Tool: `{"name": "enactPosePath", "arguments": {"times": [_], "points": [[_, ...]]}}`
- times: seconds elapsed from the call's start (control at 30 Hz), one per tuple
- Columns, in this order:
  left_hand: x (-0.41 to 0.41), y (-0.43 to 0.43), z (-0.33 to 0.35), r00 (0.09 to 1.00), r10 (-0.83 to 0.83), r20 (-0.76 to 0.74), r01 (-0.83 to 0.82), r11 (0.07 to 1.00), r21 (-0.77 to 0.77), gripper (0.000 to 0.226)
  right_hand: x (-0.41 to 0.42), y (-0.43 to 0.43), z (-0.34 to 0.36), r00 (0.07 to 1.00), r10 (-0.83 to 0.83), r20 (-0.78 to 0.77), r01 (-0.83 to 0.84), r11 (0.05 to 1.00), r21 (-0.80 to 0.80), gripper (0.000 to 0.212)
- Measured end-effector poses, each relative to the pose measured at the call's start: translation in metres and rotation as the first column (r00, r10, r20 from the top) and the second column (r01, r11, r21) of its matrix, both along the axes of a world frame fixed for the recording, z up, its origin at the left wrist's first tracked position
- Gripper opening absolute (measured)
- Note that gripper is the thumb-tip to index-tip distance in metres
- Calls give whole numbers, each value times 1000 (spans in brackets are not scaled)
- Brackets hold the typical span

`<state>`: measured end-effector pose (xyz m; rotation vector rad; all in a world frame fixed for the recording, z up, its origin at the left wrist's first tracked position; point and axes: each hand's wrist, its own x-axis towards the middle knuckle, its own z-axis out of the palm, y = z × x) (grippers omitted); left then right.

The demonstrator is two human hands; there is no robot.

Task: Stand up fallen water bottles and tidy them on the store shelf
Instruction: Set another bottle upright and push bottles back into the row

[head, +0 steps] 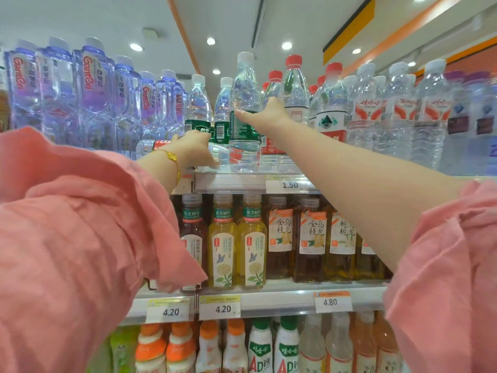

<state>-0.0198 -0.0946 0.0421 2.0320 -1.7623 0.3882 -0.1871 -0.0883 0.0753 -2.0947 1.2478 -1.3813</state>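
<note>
On the top shelf (242, 181) an upright green-label water bottle (244, 103) with a white cap stands at the front edge. My right hand (266, 115) is wrapped around its middle. A red-label bottle (150, 146) lies on its side at the shelf's left front. My left hand (195, 150) rests over that fallen bottle's right end, fingers curled down on it. Behind stand two more green-label bottles (197, 106) and red-cap bottles (294, 90), all upright.
Large purple-tinted bottles (91, 87) fill the top shelf's left. White-cap bottles with red labels (398, 103) fill its right. The shelf below holds tea bottles (223, 243) behind price tags (290, 185). Lower still are orange-cap and green-cap drinks (259, 348). Pink sleeves cover both forearms' near parts.
</note>
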Motion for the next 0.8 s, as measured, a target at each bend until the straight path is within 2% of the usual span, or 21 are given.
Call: {"name": "enactPosePath", "arguments": {"times": [0.1,0.27,0.37,0.6,0.8], "points": [[-1,0,5,1000,-14,-27,16,997,79,73,2,-1,-2,1000,3,-17,-3,1000,-6,84],[5,-5,6,989,46,139,-58,995,83,66,0,-1,-2,1000,7,-25,-8,1000,-21,80],[7,-8,4,982,59,178,-71,995,64,63,0,0,-1,998,-12,-61,9,999,-49,78],[16,-12,-4,983,55,174,-57,998,5,67,1,1,-5,993,-44,-114,37,997,-61,67],[15,-16,-10,989,96,112,-81,988,-134,61,1,0,-8,992,-37,-119,33,999,-39,68]]}}
